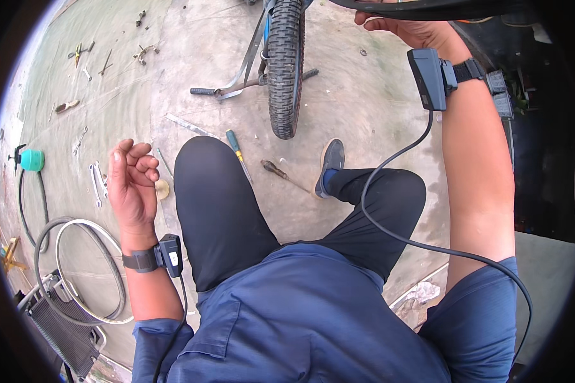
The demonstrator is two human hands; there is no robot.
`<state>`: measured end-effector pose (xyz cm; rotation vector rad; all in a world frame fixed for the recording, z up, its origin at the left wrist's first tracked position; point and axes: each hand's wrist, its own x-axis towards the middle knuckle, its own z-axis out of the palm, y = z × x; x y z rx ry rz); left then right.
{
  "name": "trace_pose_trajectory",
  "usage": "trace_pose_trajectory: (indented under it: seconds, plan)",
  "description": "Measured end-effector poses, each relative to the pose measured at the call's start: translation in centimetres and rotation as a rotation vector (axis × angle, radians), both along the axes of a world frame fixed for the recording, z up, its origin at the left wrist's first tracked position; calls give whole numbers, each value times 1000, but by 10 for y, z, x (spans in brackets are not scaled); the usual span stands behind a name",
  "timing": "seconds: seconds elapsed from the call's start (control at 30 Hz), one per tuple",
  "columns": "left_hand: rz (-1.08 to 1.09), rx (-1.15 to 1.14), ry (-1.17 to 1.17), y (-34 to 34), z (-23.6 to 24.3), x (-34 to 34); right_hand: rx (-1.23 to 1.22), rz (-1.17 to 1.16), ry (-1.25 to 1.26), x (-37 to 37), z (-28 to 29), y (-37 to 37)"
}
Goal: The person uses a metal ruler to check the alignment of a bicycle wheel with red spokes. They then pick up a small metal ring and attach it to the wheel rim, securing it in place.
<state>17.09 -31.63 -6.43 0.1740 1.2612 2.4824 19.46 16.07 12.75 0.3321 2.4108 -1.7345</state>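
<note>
My left hand is raised beside my left knee, palm up. Its fingers are loosely bent and apart, with nothing in them. At the top right, my right hand is partly covered by a long black curved strip that looks like a tyre. The fingers curl at the strip's lower edge and appear to hold it; the thumb is hidden. In front of me stands a bicycle wheel with a knobbly tyre. Behind it a handlebar with a black grip is low at the floor.
Near my left knee lie a green-handled screwdriver, a dark-handled tool and spanners. Further left are a brush, a green pump bottle, loose hoops and a folding chair. Several small parts are scattered at the far left.
</note>
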Motion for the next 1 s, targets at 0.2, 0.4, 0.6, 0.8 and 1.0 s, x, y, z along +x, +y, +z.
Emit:
trace_pose_trajectory:
  seconds: [0.2,0.4,0.6,0.8,1.0]
  plan:
    - [88,-295,-362,-68,-51,34,-12,61,9,3,7,0]
    - [106,-370,-361,-56,-55,41,302,-21,86,11,3,-9]
    - [81,-402,-185,-21,-23,9,197,11,20,8,6,-7]
    - [20,-433,7,36,14,-25,158,-48,-6,5,3,-9]
    - [-155,-399,293,138,79,-40,139,-57,4,6,4,-7]
